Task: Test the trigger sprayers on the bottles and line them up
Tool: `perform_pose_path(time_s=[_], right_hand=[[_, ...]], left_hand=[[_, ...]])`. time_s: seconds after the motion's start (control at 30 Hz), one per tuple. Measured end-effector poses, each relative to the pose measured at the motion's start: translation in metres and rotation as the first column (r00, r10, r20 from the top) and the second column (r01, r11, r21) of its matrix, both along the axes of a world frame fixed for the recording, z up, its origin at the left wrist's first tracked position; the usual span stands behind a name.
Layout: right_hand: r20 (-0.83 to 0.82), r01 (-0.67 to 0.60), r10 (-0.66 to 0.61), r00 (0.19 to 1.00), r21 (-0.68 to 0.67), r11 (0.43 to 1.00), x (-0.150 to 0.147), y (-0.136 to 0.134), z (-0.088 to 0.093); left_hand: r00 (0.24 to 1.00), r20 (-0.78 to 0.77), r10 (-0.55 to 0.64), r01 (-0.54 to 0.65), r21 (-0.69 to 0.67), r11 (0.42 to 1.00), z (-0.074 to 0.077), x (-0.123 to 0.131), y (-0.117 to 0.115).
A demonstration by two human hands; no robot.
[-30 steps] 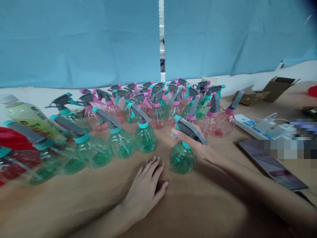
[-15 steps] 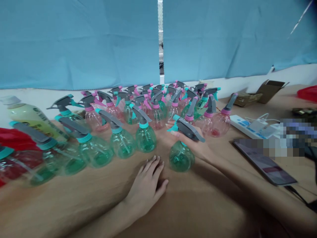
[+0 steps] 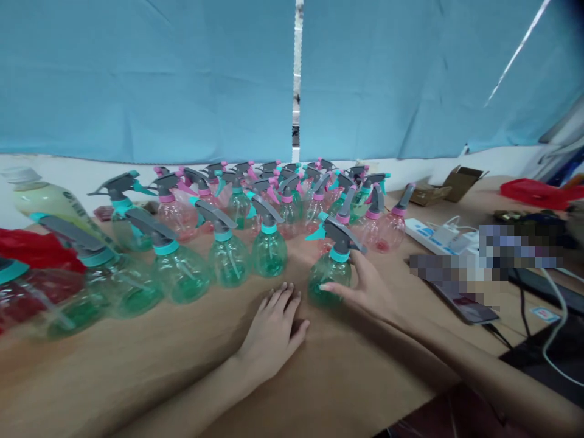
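A green spray bottle (image 3: 330, 280) with a grey and turquoise trigger head stands upright right of centre, its nozzle facing left. My right hand (image 3: 365, 286) grips the bottle's round body from the right. The thumb lies across its front, and the other fingers are hidden behind it. My left hand (image 3: 274, 331) rests flat on the wooden table, fingers stretched out, holding nothing. Nearest beyond my left hand stands another green spray bottle (image 3: 269, 252). A row of similar green bottles, including one spray bottle (image 3: 229, 261), runs off to the left.
Behind are several pink and green spray bottles, among them a pink bottle (image 3: 176, 216). At left are a large pale bottle (image 3: 55, 207) and a red bag (image 3: 41, 249). A power strip (image 3: 424, 234), a phone (image 3: 469, 304) and an opened cardboard box (image 3: 460, 182) lie at right.
My right hand has gone from the trigger head down to the bottle's body, its thumb now across the front. My left hand stays on the table. The camera view has shifted slightly.
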State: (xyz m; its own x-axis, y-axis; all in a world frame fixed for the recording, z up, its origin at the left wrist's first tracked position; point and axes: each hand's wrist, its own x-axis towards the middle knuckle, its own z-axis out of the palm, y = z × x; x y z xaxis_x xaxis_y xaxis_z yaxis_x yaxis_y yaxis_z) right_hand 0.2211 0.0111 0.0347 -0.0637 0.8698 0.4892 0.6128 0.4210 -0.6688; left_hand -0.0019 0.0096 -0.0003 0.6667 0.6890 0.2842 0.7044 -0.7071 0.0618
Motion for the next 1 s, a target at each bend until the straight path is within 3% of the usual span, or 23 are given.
perform_pose_path(time_s=[0.17,0.33,0.6,0.83,1.0], right_hand=[[0.158,0.103,-0.119,0.98,0.105,0.989,0.003,-0.01,-0.006],[0.254,0.097,-0.136,0.958,0.159,0.982,-0.005,0.006,0.0],[0.231,0.104,-0.143,0.962,0.172,0.98,-0.021,0.044,0.004],[0.255,0.162,-0.185,0.949,0.106,0.981,-0.029,0.057,0.014],[0.261,0.113,-0.137,0.956,0.107,0.988,-0.031,0.065,0.017]], left_hand=[[1.0,0.01,-0.021,0.021,-0.001,1.0,0.001,-0.002,0.001],[0.999,-0.008,-0.04,0.04,0.013,0.999,0.003,-0.009,0.001],[0.998,0.016,-0.068,0.067,0.015,0.998,0.0,-0.025,0.001],[0.994,0.067,-0.086,0.085,0.017,0.996,-0.004,-0.028,0.003],[0.995,0.055,-0.088,0.087,0.012,0.996,-0.004,-0.028,0.003]])
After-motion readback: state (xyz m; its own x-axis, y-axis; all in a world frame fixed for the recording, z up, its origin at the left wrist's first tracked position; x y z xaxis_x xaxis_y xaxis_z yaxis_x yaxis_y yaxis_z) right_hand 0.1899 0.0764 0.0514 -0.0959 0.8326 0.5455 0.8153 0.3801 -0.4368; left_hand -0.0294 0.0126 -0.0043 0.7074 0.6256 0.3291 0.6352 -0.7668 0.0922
